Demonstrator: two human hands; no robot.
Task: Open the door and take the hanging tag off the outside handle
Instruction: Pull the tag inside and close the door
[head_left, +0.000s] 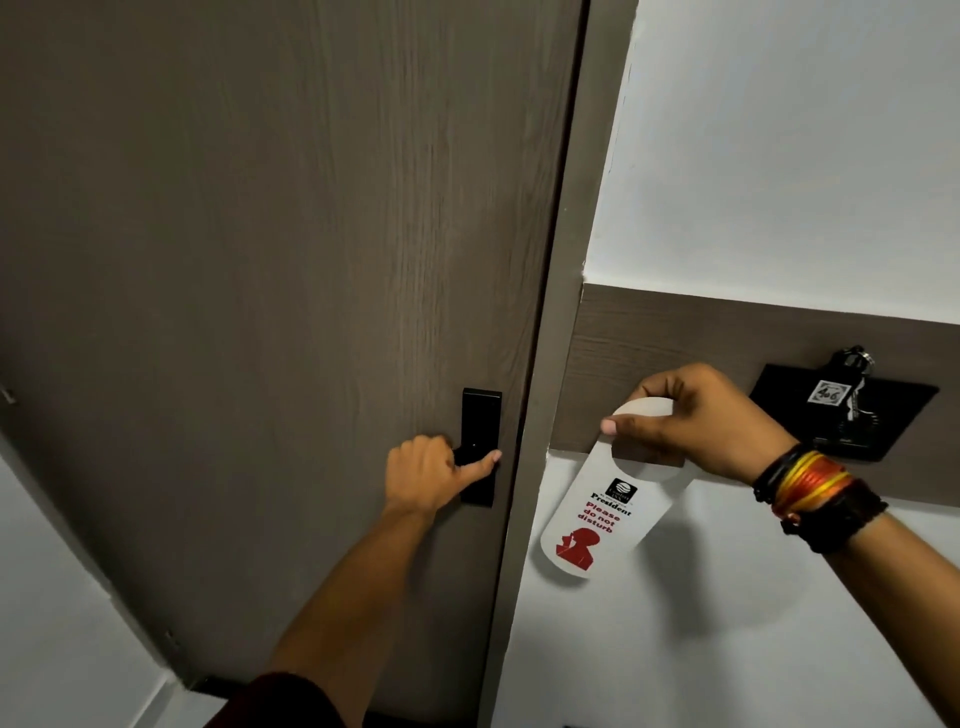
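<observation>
The brown wooden door (260, 234) stands shut in its frame. My left hand (428, 475) is wrapped around the black lever handle (480, 447), thumb stretched along it toward the door's edge. My right hand (696, 421) holds a white hanging tag (597, 519) by its round top loop, in front of the wall to the right of the frame. The tag reads "Please do not disturb" in red, with a red figure below. It hangs tilted down and to the left from my fingers.
A brown wooden band (727, 332) runs across the white wall at the right. On it sits a black key holder (841, 410) with keys and a small number label. The door frame (550, 364) separates door and wall. Several bracelets circle my right wrist.
</observation>
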